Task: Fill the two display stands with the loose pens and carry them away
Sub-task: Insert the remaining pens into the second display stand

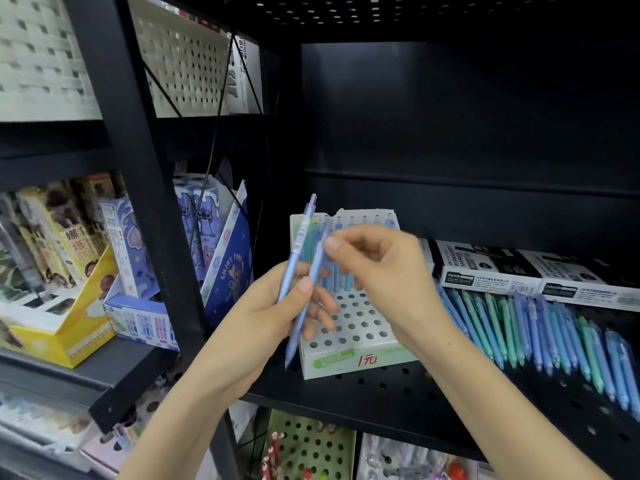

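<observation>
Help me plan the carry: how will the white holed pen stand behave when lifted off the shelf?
Probably light: the stand looks like thin card, most holes empty. Possibly back-heavy, since the standing pens fill only its rear rows; it may tip backward if lifted by the front. It should slide easily on the painted shelf.

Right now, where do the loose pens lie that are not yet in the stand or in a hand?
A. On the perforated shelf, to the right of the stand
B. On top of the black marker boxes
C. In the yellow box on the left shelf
A: the loose pens lie in a row on the black shelf to the right of the display stand, in front of the marker boxes.
</observation>
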Demonstrator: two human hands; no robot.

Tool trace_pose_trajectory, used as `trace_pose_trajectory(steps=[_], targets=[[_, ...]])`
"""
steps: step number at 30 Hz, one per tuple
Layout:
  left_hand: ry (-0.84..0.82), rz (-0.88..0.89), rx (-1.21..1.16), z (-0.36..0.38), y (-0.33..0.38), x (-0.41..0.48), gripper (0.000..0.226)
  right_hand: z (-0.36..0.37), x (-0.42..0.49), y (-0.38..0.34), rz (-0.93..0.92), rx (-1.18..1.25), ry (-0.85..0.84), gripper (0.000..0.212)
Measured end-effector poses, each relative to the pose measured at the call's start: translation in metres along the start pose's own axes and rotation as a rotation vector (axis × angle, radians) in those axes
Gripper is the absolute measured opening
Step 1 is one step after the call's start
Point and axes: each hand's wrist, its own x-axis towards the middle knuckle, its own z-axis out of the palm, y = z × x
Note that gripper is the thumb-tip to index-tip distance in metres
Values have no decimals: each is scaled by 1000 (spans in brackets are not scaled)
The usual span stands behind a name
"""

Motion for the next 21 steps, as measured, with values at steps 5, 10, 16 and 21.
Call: trace_pose_trajectory(steps=[5,10,16,21], targets=[[285,38,125,-5,-4,2,20,-39,14,2,-25,117,367,10],[416,28,154,-7,-8,5,19,-29,22,28,-107,-256,403,7],[375,48,137,-5,-7,6,22,-11,26,39,-151,-467,334,11],[404,70,84,-6,-7,5,29,-4,31,42,-129,-544,243,13]])
